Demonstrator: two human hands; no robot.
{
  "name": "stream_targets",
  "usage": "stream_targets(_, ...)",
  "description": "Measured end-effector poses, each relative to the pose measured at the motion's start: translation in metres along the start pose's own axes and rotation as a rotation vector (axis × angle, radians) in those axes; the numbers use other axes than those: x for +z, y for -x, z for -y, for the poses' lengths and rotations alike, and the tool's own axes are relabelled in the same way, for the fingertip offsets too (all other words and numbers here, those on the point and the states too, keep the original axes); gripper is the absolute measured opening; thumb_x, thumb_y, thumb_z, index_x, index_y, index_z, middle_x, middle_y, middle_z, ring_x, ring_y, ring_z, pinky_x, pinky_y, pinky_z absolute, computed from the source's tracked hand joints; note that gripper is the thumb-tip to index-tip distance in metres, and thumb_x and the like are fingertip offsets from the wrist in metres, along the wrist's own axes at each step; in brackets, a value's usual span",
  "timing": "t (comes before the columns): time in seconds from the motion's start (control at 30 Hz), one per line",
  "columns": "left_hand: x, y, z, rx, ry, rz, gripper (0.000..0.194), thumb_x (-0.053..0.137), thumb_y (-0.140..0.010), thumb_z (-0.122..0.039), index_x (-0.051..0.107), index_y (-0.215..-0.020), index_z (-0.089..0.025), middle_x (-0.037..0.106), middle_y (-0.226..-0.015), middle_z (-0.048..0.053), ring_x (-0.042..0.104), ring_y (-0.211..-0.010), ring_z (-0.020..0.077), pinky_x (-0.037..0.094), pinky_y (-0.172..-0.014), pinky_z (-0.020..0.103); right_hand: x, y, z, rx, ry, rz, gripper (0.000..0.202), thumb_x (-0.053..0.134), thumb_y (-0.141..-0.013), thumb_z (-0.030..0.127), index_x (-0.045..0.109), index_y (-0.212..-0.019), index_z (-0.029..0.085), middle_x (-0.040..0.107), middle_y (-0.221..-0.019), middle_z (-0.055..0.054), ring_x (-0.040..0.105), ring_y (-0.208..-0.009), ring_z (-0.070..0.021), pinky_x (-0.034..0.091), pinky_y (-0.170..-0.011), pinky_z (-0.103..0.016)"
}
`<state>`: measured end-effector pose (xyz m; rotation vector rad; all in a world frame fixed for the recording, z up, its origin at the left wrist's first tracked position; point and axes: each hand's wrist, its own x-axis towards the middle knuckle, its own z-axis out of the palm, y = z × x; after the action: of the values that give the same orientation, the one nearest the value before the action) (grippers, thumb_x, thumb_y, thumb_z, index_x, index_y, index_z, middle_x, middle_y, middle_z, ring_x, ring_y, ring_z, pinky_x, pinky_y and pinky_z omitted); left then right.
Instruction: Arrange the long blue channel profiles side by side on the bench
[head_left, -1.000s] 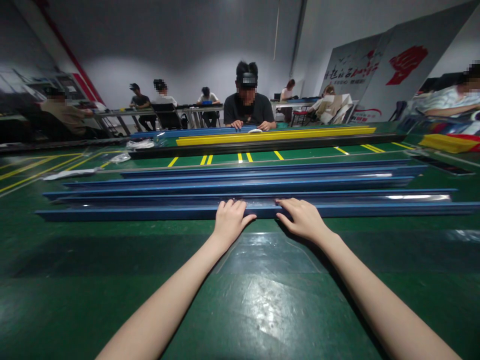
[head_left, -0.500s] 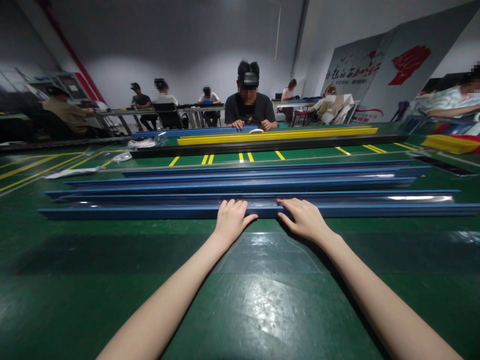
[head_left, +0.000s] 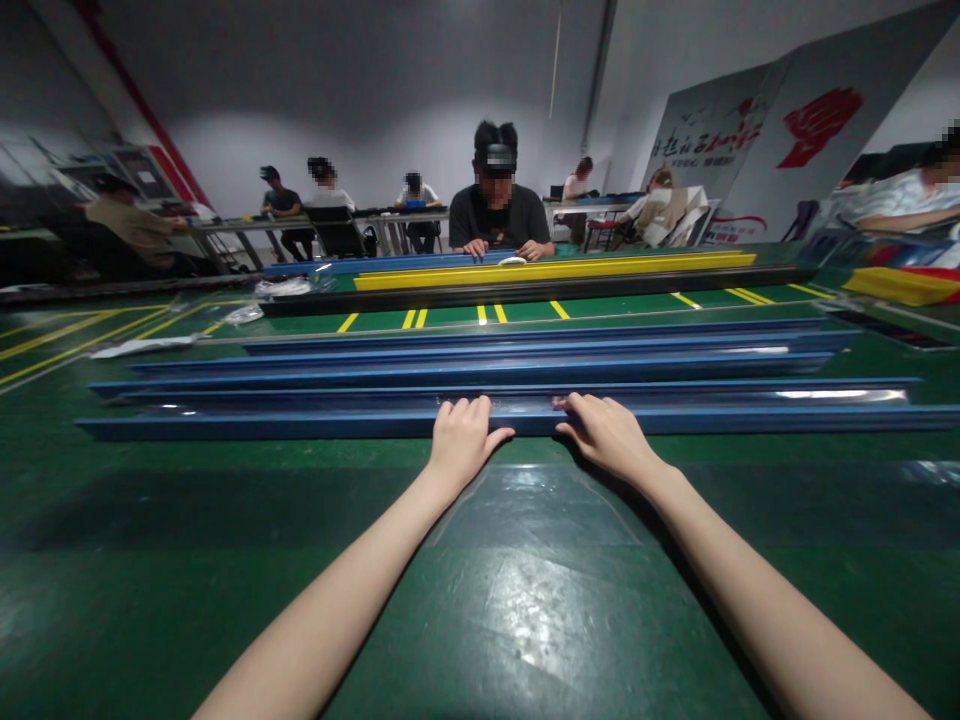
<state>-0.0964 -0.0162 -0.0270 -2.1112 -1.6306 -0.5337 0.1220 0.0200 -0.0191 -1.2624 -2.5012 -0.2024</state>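
Note:
A long blue channel (head_left: 262, 428) lies crosswise on the green table, with clear film showing inside it. My left hand (head_left: 463, 437) grips its near wall left of centre, fingers bent over the top edge and thumb pointing right. Right of centre, my right hand (head_left: 601, 430) holds the same wall, its fingertips inside the channel and its thumb on the near side. A short gap of blue wall shows between the two hands. Nearer to me, a flat clear sheet (head_left: 525, 505) lies on the table under my forearms.
More blue channels (head_left: 480, 370) lie just beyond. Farther back are a yellow strip (head_left: 555, 272), a black strip (head_left: 540, 290) and crumpled clear plastic (head_left: 283, 288). A person (head_left: 498, 210) sits across the table with both hands on a blue strip. Yellow trays (head_left: 900, 287) stand at the right.
The fingers of both my hands have curled slightly more over the channel's near wall. The channel has not visibly moved.

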Motion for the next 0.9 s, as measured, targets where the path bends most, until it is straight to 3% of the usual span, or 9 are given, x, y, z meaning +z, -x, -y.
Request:
stream_targets(0.43, -0.003, -0.0026, 0.0003, -0.055, 0.033, 0.024, 0.038, 0.054, -0.075, -0.055, 0.054, -0.079, -0.017, 0.062, -0.072, 0.005, 0.055, -0.071, 0.0198, 0.032, -0.065, 0.03, -0.0013, -0.0009, 0.0008, 0.013, 0.036, 0.019, 0.015, 0.044, -0.085, 0.031, 0.05, -0.092, 0.019, 0.063, -0.089, -0.007, 0.055, -0.078, -0.0182, 0.031, -0.066, -0.027)
stream_targets(0.9, -0.0008, 0.0003, -0.0004, 0.001, 0.045, 0.005, 0.034, 0.05, -0.079, -0.051, 0.055, -0.084, -0.018, 0.064, -0.081, 0.006, 0.053, -0.078, 0.0212, 0.031, -0.068, 0.032, 0.0025, 0.0024, 0.0034, -0.054, 0.17, -0.045, 0.025, 0.034, -0.088, 0.035, 0.051, -0.085, 0.018, 0.06, -0.082, -0.007, 0.05, -0.078, -0.0199, 0.027, -0.067, -0.03)
